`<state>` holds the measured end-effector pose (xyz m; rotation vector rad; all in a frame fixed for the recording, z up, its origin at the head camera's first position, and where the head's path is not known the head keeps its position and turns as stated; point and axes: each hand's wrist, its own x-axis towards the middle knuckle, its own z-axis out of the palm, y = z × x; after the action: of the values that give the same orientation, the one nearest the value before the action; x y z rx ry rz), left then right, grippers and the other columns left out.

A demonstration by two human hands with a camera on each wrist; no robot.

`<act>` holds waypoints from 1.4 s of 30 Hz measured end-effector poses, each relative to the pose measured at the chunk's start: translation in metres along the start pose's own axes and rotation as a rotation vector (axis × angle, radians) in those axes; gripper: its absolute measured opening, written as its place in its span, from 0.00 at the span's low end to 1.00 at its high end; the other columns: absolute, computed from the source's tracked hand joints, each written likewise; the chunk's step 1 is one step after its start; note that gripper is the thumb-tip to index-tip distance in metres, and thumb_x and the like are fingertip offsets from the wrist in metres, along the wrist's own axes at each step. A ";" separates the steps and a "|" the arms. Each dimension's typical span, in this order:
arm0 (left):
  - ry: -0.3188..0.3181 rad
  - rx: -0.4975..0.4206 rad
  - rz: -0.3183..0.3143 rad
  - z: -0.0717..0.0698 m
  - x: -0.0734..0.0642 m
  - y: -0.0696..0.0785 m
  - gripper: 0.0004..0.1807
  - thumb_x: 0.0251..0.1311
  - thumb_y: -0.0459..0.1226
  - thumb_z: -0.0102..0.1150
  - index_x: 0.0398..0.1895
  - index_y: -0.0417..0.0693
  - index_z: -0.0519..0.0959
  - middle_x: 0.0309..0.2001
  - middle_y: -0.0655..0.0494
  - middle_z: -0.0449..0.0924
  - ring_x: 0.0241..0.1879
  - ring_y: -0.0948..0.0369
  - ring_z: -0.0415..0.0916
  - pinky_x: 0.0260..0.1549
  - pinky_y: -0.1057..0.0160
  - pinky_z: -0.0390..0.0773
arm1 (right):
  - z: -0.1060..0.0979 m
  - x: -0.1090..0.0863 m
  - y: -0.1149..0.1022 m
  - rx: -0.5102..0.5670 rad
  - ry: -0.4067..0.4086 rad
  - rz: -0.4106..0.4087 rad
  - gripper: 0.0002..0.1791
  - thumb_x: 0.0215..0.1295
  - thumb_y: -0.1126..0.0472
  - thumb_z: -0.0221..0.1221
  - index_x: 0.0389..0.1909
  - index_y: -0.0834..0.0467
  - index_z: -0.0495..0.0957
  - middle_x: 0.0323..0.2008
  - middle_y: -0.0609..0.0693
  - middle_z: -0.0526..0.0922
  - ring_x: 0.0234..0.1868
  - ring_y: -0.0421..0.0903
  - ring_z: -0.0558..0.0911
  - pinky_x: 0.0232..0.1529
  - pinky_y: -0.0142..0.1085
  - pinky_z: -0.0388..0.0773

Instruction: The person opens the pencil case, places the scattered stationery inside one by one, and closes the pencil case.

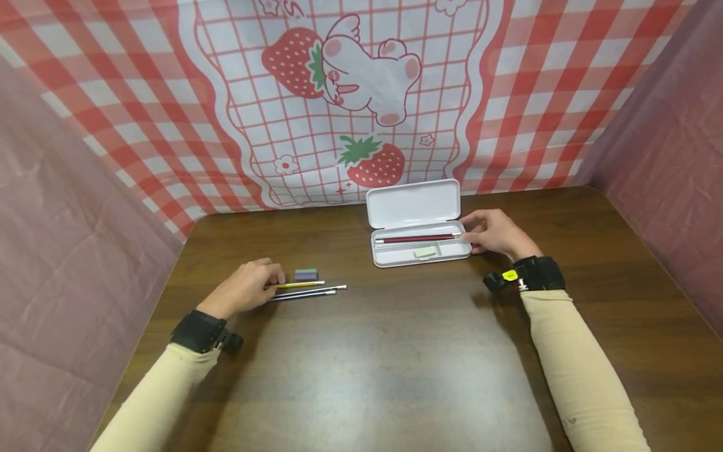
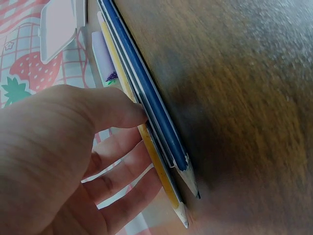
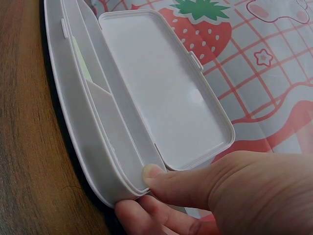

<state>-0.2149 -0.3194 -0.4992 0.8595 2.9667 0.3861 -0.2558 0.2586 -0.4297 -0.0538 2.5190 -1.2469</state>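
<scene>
Three pencils (image 1: 310,291) lie at the fingers of the left hand (image 1: 245,285): a yellow pencil (image 2: 159,159), pinched between thumb and fingers, and two dark pencils (image 2: 160,117) alongside it on the nearer side. Whether the thumb also touches the neighbouring dark one, I cannot tell. A purple-and-green eraser (image 1: 306,275) sits on the surface (image 1: 361,345) just beyond that hand's fingertips.

The right hand (image 1: 497,233) grips the end of a white pencil case (image 1: 390,260), thumb at the inner rim, fingers outside. The case extends leftward from it, its lid (image 1: 415,204) open, holding at least one red-and-black pencil (image 1: 418,238) and a pale eraser (image 1: 425,252).

The step in hand looks like picking up the yellow pencil while the right hand steadies the case. The next move probably calls for lifting that pencil clear of the dark pair without dragging them, then carrying it rightward.
</scene>
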 end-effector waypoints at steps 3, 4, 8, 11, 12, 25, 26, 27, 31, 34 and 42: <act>-0.002 0.004 -0.009 0.000 0.001 0.000 0.09 0.64 0.33 0.76 0.44 0.54 0.88 0.40 0.59 0.84 0.38 0.64 0.80 0.36 0.62 0.81 | 0.000 0.000 0.001 -0.001 0.000 0.003 0.29 0.81 0.65 0.66 0.77 0.70 0.73 0.54 0.69 0.84 0.40 0.46 0.86 0.38 0.30 0.90; -0.003 0.015 -0.023 0.005 0.004 -0.006 0.10 0.63 0.34 0.77 0.43 0.57 0.88 0.40 0.62 0.83 0.37 0.65 0.79 0.35 0.63 0.80 | 0.000 0.000 0.001 -0.002 0.001 0.002 0.29 0.81 0.65 0.66 0.77 0.70 0.73 0.54 0.69 0.84 0.41 0.46 0.86 0.38 0.30 0.90; -0.013 0.039 -0.027 0.006 0.005 -0.006 0.10 0.64 0.34 0.76 0.44 0.56 0.87 0.40 0.62 0.83 0.37 0.65 0.79 0.36 0.63 0.80 | 0.000 0.000 0.000 -0.003 0.002 -0.001 0.29 0.80 0.65 0.66 0.77 0.69 0.74 0.53 0.68 0.84 0.41 0.46 0.86 0.39 0.30 0.90; -0.005 0.050 -0.005 0.007 0.005 -0.008 0.10 0.64 0.34 0.76 0.44 0.55 0.87 0.40 0.62 0.83 0.37 0.65 0.79 0.36 0.63 0.81 | 0.000 -0.001 0.000 0.003 0.001 -0.004 0.29 0.80 0.65 0.66 0.76 0.69 0.74 0.52 0.68 0.85 0.40 0.46 0.86 0.39 0.30 0.91; 0.000 0.052 0.007 0.007 0.004 -0.008 0.10 0.64 0.33 0.76 0.44 0.55 0.87 0.40 0.62 0.83 0.37 0.65 0.79 0.36 0.64 0.81 | 0.000 -0.001 0.000 0.002 0.002 -0.004 0.28 0.80 0.66 0.66 0.76 0.69 0.74 0.52 0.67 0.85 0.40 0.46 0.86 0.39 0.30 0.91; 0.022 0.080 0.074 0.010 0.003 -0.016 0.10 0.66 0.34 0.75 0.45 0.58 0.86 0.41 0.65 0.83 0.38 0.68 0.80 0.36 0.65 0.83 | 0.000 -0.002 0.000 -0.003 0.004 -0.008 0.27 0.81 0.66 0.65 0.76 0.68 0.75 0.53 0.68 0.84 0.41 0.48 0.86 0.39 0.31 0.91; 0.025 0.081 0.082 0.011 0.004 -0.018 0.10 0.66 0.34 0.75 0.45 0.57 0.86 0.41 0.64 0.83 0.38 0.68 0.80 0.36 0.65 0.84 | 0.000 -0.002 0.000 0.000 0.004 -0.008 0.27 0.81 0.66 0.65 0.76 0.68 0.75 0.53 0.68 0.84 0.41 0.47 0.86 0.39 0.31 0.91; 0.031 0.081 0.093 0.012 0.004 -0.019 0.10 0.65 0.34 0.75 0.45 0.57 0.86 0.41 0.64 0.83 0.38 0.68 0.81 0.36 0.65 0.84 | 0.000 -0.001 0.000 0.000 0.004 -0.007 0.27 0.81 0.66 0.65 0.76 0.69 0.75 0.52 0.68 0.84 0.41 0.47 0.86 0.39 0.31 0.91; 0.078 0.035 0.145 0.010 0.006 -0.022 0.10 0.64 0.33 0.72 0.44 0.57 0.85 0.41 0.63 0.83 0.38 0.68 0.80 0.34 0.66 0.82 | 0.000 -0.001 0.001 0.005 0.001 -0.006 0.28 0.81 0.65 0.66 0.76 0.69 0.74 0.52 0.68 0.84 0.40 0.47 0.86 0.39 0.31 0.91; 0.056 -0.004 0.126 -0.020 0.002 0.012 0.09 0.65 0.30 0.71 0.44 0.52 0.85 0.41 0.57 0.85 0.37 0.64 0.81 0.34 0.61 0.83 | 0.000 -0.001 0.001 0.003 -0.001 -0.009 0.29 0.81 0.65 0.66 0.77 0.69 0.74 0.53 0.69 0.84 0.41 0.47 0.86 0.39 0.31 0.91; 0.052 0.026 0.139 -0.021 0.010 0.006 0.07 0.69 0.32 0.70 0.46 0.51 0.86 0.41 0.54 0.85 0.36 0.64 0.78 0.34 0.60 0.83 | 0.001 0.001 0.002 -0.004 -0.002 -0.016 0.29 0.81 0.65 0.66 0.77 0.69 0.74 0.54 0.69 0.85 0.41 0.46 0.85 0.39 0.29 0.90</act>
<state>-0.2222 -0.3143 -0.4767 1.0790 2.9736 0.3812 -0.2567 0.2593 -0.4320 -0.0765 2.5241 -1.2472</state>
